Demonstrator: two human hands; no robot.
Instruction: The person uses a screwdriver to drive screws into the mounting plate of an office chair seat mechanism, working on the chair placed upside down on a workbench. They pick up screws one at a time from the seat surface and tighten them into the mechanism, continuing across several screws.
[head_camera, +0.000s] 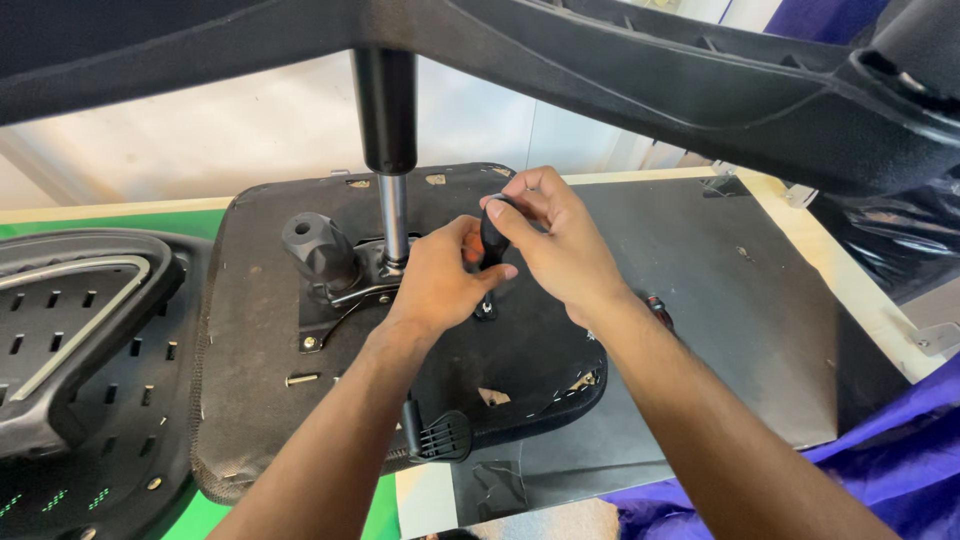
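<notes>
An office chair seat (270, 420) lies upside down on the table, its black fabric underside up. A metal mechanism plate (345, 290) with a black knob (315, 248) is mounted on it, and a gas lift cylinder (392, 160) rises from the plate to the chair base legs (650, 70) overhead. My right hand (560, 240) grips the black and orange handle of a screwdriver (492, 240) that stands upright on the plate's right side. My left hand (440, 280) touches the lower part of the same screwdriver, thumb against the handle.
A black plastic chair backrest (80, 340) with slots lies at the left on a green surface (195, 515). A dark mat (750, 300) covers the table to the right, with a second screwdriver (658, 310) behind my right forearm. Purple cloth (900, 460) hangs at the lower right. A lever paddle (440, 438) sticks out at the seat's front edge.
</notes>
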